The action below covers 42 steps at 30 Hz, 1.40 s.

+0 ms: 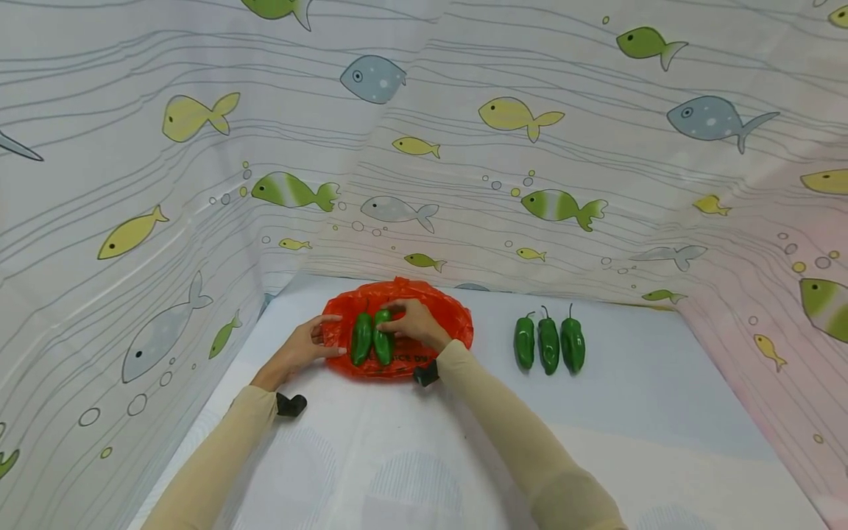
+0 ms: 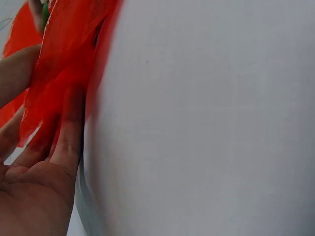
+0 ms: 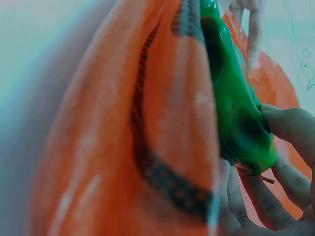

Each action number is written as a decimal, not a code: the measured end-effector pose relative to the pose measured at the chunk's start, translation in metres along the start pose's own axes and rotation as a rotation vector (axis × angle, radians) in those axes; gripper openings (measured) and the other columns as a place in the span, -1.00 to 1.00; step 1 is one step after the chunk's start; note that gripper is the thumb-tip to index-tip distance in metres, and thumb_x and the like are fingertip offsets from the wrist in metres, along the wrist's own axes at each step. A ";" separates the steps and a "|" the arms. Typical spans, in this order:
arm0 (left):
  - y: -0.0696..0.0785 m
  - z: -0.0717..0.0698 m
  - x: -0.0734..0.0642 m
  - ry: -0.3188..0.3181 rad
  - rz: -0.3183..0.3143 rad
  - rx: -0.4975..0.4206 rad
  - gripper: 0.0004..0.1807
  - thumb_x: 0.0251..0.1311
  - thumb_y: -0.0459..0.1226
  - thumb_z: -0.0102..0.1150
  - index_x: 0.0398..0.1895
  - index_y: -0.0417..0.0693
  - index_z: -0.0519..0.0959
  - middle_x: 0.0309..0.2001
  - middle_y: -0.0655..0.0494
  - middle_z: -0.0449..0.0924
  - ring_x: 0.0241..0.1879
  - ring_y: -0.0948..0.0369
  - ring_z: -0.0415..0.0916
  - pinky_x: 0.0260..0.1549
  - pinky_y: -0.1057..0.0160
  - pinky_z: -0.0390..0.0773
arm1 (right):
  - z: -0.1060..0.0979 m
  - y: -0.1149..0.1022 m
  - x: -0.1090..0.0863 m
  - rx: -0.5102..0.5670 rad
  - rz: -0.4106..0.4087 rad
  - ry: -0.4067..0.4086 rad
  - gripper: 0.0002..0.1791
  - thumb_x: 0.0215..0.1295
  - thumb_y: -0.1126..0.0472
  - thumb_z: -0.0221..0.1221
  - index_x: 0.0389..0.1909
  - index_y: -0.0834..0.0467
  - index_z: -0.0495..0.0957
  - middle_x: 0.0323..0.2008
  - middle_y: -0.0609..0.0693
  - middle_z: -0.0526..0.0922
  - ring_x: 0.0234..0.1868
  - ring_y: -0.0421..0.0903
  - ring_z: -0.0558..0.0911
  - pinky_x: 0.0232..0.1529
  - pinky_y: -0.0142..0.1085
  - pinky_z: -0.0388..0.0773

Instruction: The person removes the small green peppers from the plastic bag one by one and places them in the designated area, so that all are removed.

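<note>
A red plastic bag (image 1: 457, 313) with dark print lies spread on the table, with two long green peppers side by side on it. My right hand (image 1: 407, 324) pinches the right-hand pepper (image 1: 383, 352) near its stem end; in the right wrist view the thumb (image 3: 290, 127) presses on its glossy skin. The left pepper (image 1: 361, 342) lies close beside it. At the bag's left edge is my left hand (image 1: 306, 346), thumb and forefinger stretched over the plastic. Some left fingers show through the thin red film in the left wrist view.
Three more green peppers (image 1: 548, 344) lie in a row on the white table (image 1: 636, 383), right of the bag. Fish-printed sheeting (image 1: 464, 162) rises at the back and both sides. A dark wrist camera (image 1: 291, 405) sits by each sleeve.
</note>
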<state>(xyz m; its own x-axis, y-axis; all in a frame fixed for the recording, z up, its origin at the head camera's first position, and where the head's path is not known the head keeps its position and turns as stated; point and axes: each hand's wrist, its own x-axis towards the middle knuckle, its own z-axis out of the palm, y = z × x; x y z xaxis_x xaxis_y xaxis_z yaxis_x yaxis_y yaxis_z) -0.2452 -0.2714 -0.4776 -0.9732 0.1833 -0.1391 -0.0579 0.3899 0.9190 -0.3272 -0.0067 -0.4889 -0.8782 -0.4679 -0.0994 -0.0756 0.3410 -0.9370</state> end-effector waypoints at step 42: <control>-0.040 -0.002 0.024 0.031 0.021 0.017 -0.11 0.12 -0.22 0.56 0.50 -0.04 0.32 0.36 -0.25 0.36 0.26 -0.14 0.40 0.12 0.13 0.53 | -0.043 -0.018 -0.044 -0.005 -0.067 -0.075 -0.40 0.23 0.10 0.48 0.31 0.02 0.60 0.20 0.00 0.56 -0.14 -0.02 0.70 0.06 0.11 0.62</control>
<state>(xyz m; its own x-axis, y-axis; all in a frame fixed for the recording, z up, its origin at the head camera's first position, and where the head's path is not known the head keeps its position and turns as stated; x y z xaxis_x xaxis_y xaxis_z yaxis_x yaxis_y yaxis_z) -0.2672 -0.2848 -0.5170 -0.9805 0.1640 -0.1080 -0.0335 0.4020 0.9150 -0.3073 0.0428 -0.4534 -0.8330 -0.5499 -0.0613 -0.1358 0.3105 -0.9408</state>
